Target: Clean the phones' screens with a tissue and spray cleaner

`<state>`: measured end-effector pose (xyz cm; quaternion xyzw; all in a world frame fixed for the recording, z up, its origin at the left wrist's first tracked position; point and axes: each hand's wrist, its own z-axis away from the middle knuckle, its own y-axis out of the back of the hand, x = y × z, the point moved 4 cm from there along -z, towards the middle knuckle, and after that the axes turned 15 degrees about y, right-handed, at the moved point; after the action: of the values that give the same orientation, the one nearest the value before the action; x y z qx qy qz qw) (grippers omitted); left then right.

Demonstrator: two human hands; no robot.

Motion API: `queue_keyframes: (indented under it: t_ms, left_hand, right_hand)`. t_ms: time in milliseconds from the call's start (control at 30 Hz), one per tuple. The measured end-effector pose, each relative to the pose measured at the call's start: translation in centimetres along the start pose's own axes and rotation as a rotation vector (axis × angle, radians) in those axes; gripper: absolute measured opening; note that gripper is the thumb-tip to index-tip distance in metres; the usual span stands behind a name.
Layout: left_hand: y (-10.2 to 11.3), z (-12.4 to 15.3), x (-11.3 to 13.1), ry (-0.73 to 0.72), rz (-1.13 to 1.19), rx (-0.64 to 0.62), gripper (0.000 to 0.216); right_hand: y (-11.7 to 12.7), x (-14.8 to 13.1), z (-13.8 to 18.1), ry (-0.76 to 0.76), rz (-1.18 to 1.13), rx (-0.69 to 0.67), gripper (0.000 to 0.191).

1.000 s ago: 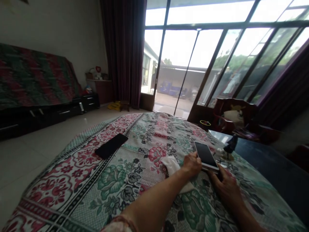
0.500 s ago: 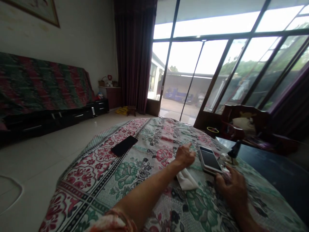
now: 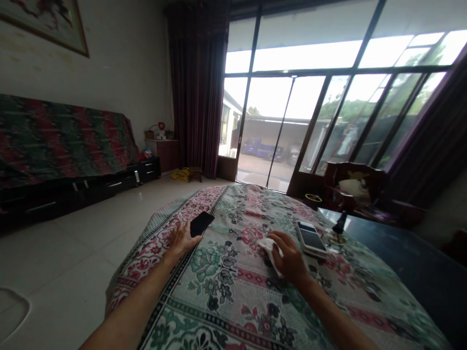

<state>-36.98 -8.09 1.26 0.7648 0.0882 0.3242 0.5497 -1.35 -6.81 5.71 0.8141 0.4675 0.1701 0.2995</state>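
My left hand [image 3: 181, 238] lies on the floral bedspread [image 3: 226, 291] with fingers stretched out, its fingertips touching the near end of a black phone [image 3: 202, 223]. My right hand [image 3: 288, 253] rests on a white cloth [image 3: 269, 246], fingers curled over it. A second phone [image 3: 311, 238] with a light frame and dark screen lies flat just right of that hand, untouched.
A dark table [image 3: 401, 257] stands at the right with a small dark figure [image 3: 340, 223] near its edge. A wooden chair [image 3: 355, 187] sits by the large glass doors [image 3: 292, 126]. A covered sofa [image 3: 62, 141] lines the left wall across tiled floor.
My left hand has swung left from beside the light phone to the black phone. My right hand has let go of the light phone and moved onto the white cloth.
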Motion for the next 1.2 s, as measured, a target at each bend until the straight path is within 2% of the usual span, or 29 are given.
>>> queue_keyframes:
  t_ms: [67,167,233,333,500,667,1000,1100,1200]
  left_hand:
    - [-0.9,-0.1,-0.9,-0.024,-0.025,0.058,0.065]
    - [-1.8,0.1,-1.0,-0.068,-0.012,0.120,0.060]
    - [-2.0,0.2,-1.0,-0.082,-0.005,0.133,0.058]
    - [-2.0,0.0,-1.0,-0.089,0.005,0.138,0.055]
    - [-2.1,-0.2,-1.0,-0.121,0.019,0.130,0.060]
    - [-2.3,-0.2,-0.8,-0.097,-0.022,0.113,0.060]
    - [-2.5,-0.5,-1.0,-0.162,-0.056,0.105,0.058]
    - [-2.4,-0.6,-1.1,-0.207,-0.017,0.099,0.059]
    - [-2.4,0.1,-0.5,-0.276,0.045,0.077,0.061]
  right_hand:
    - [-3.5,-2.3,-2.9,0.001,-0.120,-0.120,0.039]
    - [-9.3,-4.5,-5.9,-0.102,-0.221,-0.282,0.046]
    - [-12.9,-4.8,-7.3,-0.194,-0.261,-0.306,0.049]
    - [-17.0,-4.3,-9.0,-0.282,-0.291,-0.263,0.051]
    - [-21.4,-3.0,-11.2,-0.375,-0.282,-0.282,0.053]
    - [-23.0,-2.9,-11.5,-0.382,-0.249,-0.340,0.048]
    - [-23.0,-2.7,-11.0,-0.401,-0.250,-0.309,0.051]
    - [-22.4,-2.3,-10.6,-0.459,-0.233,-0.281,0.050]
    - [-20.6,-2.0,-9.7,-0.524,-0.206,-0.243,0.049]
